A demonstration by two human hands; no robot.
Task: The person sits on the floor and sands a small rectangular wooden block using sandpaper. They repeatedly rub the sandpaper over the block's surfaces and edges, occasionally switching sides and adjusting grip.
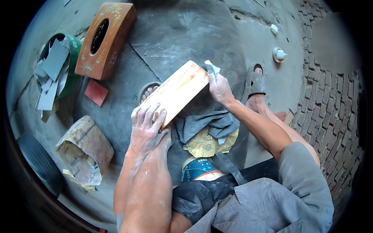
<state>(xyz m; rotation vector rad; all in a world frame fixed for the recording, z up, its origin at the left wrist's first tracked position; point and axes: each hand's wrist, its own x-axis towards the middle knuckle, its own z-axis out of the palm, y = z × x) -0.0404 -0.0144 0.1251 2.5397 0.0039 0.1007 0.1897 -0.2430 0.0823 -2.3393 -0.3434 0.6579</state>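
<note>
A pale, bare wooden board (pixel 180 91) lies slantwise over my left knee, its far end pointing up and to the right. Chalky dust coats my left hand (pixel 145 122), which grips the board's near left end with the thumb on the top face. By the far right corner, my right hand (pixel 220 88) pinches a folded, pale blue-grey piece of sandpaper (pixel 213 68) against the board's end. The underside of the board is hidden. Below it, a dark grey cloth (pixel 206 124) lies over crumpled yellowish sheets (pixel 206 143).
An orange-brown wooden box with an oval hole (pixel 87 54) stands at the far left, beside a green bucket (pixel 74 50) of grey sheets. A red sheet (pixel 96 92), a worn container (pixel 91 147) and a tyre (pixel 40 163) sit leftward. A blue paint bucket (pixel 192 171) is below me.
</note>
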